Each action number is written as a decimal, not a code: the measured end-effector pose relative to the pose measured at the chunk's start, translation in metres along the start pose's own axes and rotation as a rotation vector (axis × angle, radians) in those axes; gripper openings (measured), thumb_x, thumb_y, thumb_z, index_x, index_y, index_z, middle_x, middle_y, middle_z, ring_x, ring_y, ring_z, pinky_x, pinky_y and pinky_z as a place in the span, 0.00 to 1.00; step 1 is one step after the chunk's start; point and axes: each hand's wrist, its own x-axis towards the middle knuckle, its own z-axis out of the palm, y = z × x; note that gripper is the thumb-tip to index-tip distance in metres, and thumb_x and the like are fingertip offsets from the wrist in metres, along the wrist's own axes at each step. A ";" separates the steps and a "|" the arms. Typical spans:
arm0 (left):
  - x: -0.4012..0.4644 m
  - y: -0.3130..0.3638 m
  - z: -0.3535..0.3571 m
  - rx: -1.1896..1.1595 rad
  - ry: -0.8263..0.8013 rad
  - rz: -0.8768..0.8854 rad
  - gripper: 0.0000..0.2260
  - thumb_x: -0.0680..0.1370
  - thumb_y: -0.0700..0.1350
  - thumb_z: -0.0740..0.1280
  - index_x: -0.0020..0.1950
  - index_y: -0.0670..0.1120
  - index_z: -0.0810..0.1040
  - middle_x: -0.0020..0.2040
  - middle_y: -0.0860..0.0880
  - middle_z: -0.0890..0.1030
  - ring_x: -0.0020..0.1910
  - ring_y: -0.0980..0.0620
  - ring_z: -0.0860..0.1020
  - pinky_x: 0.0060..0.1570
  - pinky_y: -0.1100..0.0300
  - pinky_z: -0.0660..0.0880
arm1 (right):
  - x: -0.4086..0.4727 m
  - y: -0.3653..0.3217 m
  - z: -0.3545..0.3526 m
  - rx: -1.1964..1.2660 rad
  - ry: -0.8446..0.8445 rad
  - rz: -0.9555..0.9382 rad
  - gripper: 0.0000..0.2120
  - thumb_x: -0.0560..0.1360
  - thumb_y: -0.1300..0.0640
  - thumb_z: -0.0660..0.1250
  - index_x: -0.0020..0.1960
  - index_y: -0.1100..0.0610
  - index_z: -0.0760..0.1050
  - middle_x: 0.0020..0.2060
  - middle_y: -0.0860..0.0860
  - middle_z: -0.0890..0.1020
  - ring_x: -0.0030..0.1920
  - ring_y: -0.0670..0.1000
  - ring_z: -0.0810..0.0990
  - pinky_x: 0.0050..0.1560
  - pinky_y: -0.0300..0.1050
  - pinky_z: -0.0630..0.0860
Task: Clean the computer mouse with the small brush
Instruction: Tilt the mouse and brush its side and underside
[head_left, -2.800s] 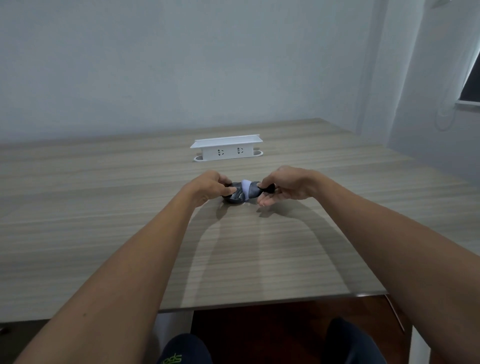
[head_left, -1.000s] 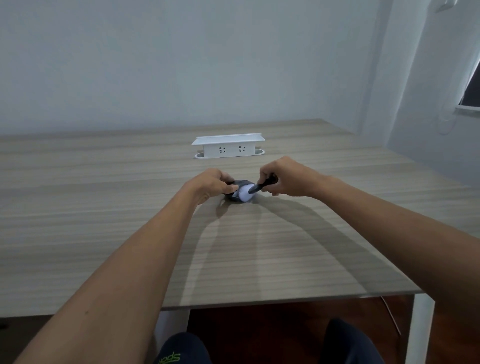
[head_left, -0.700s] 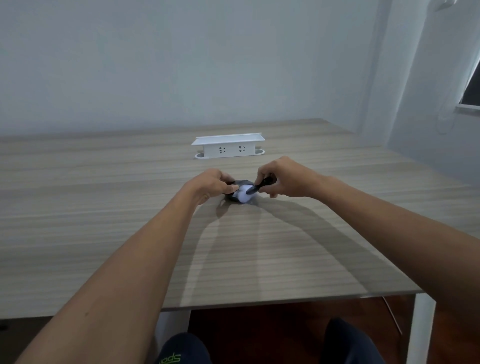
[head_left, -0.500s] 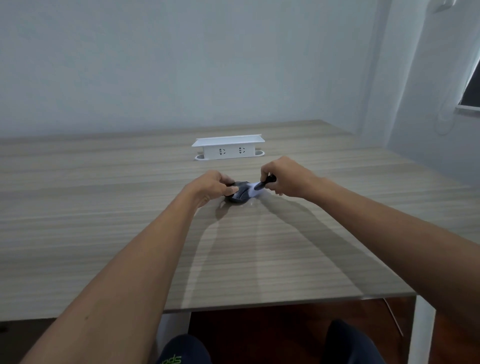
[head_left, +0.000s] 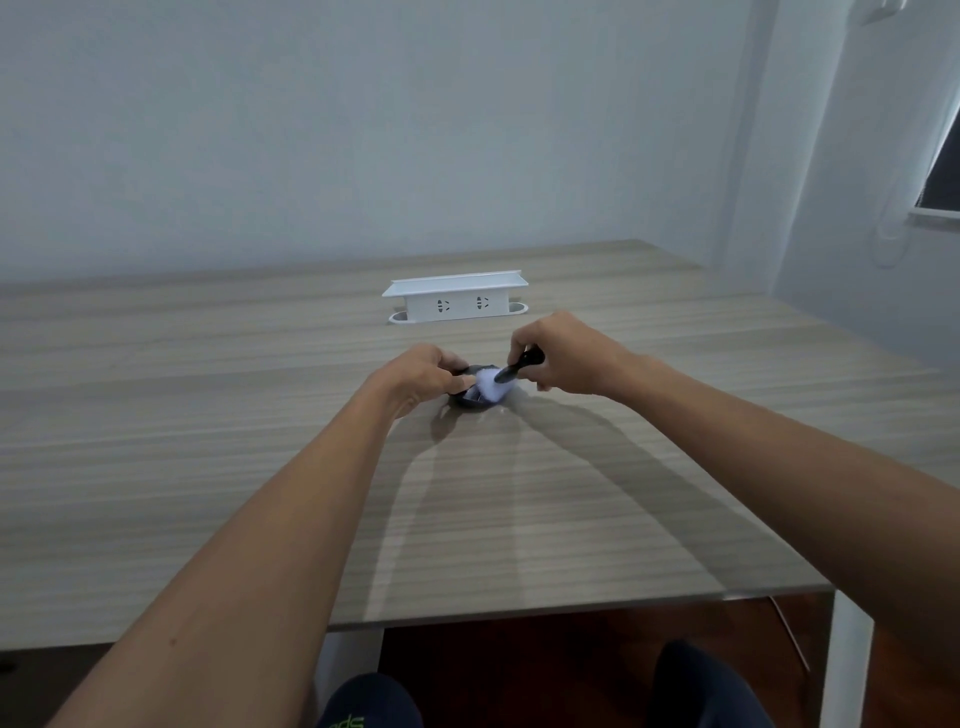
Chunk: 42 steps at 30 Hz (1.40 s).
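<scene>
A dark computer mouse (head_left: 466, 399) lies on the wooden table (head_left: 260, 467), mid-table in front of me. My left hand (head_left: 423, 375) grips its left side with curled fingers and thumb, hiding much of it. My right hand (head_left: 563, 354) holds the black handle of a small brush (head_left: 519, 365). The brush's white bristles (head_left: 490, 387) lie on the mouse's top and right side.
A white power strip box (head_left: 454, 300) with two sockets stands farther back on the table. The table's near edge runs just above my knees. A white table leg (head_left: 847, 660) stands at the lower right.
The brush bristles have swept from the mouse's far right end back toward me, onto its top. My right hand shifted slightly with them. My left hand kept its hold.
</scene>
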 end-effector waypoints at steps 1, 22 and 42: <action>0.000 0.000 0.000 0.002 -0.005 0.000 0.18 0.77 0.39 0.71 0.67 0.38 0.78 0.61 0.43 0.82 0.63 0.48 0.78 0.71 0.55 0.70 | -0.001 -0.002 0.000 0.022 -0.020 -0.019 0.02 0.75 0.61 0.73 0.46 0.60 0.82 0.30 0.43 0.79 0.28 0.49 0.83 0.34 0.36 0.78; 0.002 -0.004 -0.002 -0.041 -0.017 -0.015 0.17 0.77 0.40 0.72 0.66 0.39 0.80 0.61 0.42 0.82 0.64 0.46 0.78 0.69 0.56 0.72 | 0.004 -0.012 0.000 0.022 -0.076 -0.015 0.04 0.74 0.58 0.75 0.45 0.58 0.83 0.31 0.47 0.83 0.25 0.43 0.81 0.31 0.38 0.78; -0.004 -0.002 -0.001 -0.067 -0.014 0.010 0.18 0.78 0.37 0.70 0.68 0.37 0.77 0.62 0.41 0.82 0.61 0.48 0.79 0.67 0.59 0.71 | 0.007 -0.007 0.000 0.017 -0.041 0.014 0.04 0.74 0.60 0.75 0.46 0.60 0.84 0.33 0.47 0.83 0.26 0.42 0.79 0.30 0.31 0.72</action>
